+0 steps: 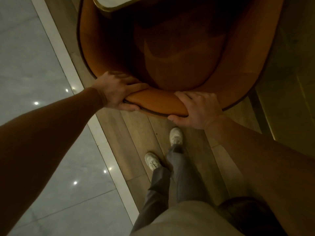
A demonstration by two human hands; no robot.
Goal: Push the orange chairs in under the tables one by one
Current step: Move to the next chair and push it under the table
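Observation:
An orange chair [170, 53] with a curved, padded backrest stands right in front of me, seen from above. My left hand [115, 91] grips the top rim of the backrest on its left side, fingers over the inside and thumb behind. My right hand [197, 108] grips the same rim further right, fingers curled over the top. The front of the seat lies under the gold-edged rim of a table [109, 6] at the top of the view.
My feet in white shoes [175, 136] stand on a strip of wooden floor [134, 126] behind the chair. A pale stone border and glossy grey tiles [34, 57] run along the left. A dark rounded object [252, 215] shows at the bottom right.

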